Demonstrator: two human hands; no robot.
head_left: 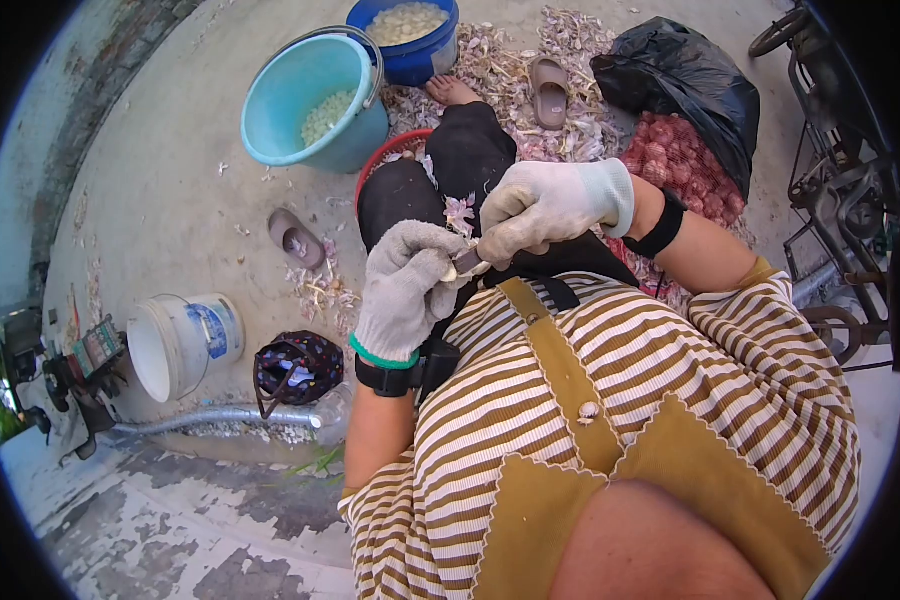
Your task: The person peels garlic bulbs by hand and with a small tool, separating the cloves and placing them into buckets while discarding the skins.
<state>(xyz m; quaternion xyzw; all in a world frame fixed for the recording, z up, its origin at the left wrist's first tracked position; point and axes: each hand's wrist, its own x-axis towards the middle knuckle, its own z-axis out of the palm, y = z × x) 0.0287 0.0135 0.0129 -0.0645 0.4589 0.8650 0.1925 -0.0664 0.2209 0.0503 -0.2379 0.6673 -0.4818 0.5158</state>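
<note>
My left hand (407, 290), in a grey knit glove with a green cuff, is closed on a pale garlic clove (450, 274) held at the fingertips. My right hand (538, 212), in a white glove, grips a small knife (468, 261) whose short dark blade meets the clove. Its handle is hidden in the glove. Both hands are close together above my lap. Purple-white garlic skins (459, 214) lie on the dark trousers just beyond them. Partly under my leg, a red basket (370, 165) holds some garlic.
A light-blue bucket (270, 125) and a dark-blue bucket (440, 55) hold peeled cloves. Skins litter the ground around a slipper (550, 92). At right are a mesh sack of garlic (675, 165), a black plastic bag (685, 85) and a bicycle (820, 130). A white bucket (160, 350) lies left.
</note>
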